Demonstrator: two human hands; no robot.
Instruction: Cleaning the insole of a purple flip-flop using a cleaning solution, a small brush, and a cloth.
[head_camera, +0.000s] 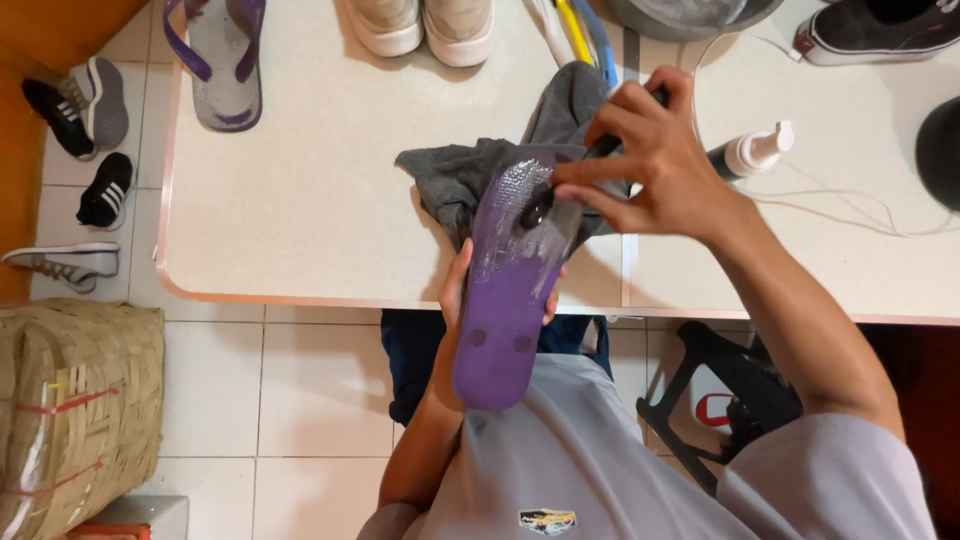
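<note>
My left hand (452, 295) grips a purple flip-flop (505, 300) from underneath, sole side up, over the near edge of the white table (330, 200). The front half of the sole is covered in white foam. My right hand (655, 165) holds a dark brush (560, 185) and presses its head onto the foamy sole. A grey cloth (470, 175) lies on the table just beyond the flip-flop.
A second purple-strapped flip-flop (225, 60) lies at the far left of the table. Pale sneakers (425, 25), a pump bottle (750, 152), a dark shoe (880, 30) and a basin (690, 15) stand further back. Shoes (80, 105) and a wicker basket (75, 410) sit on the tiled floor at left.
</note>
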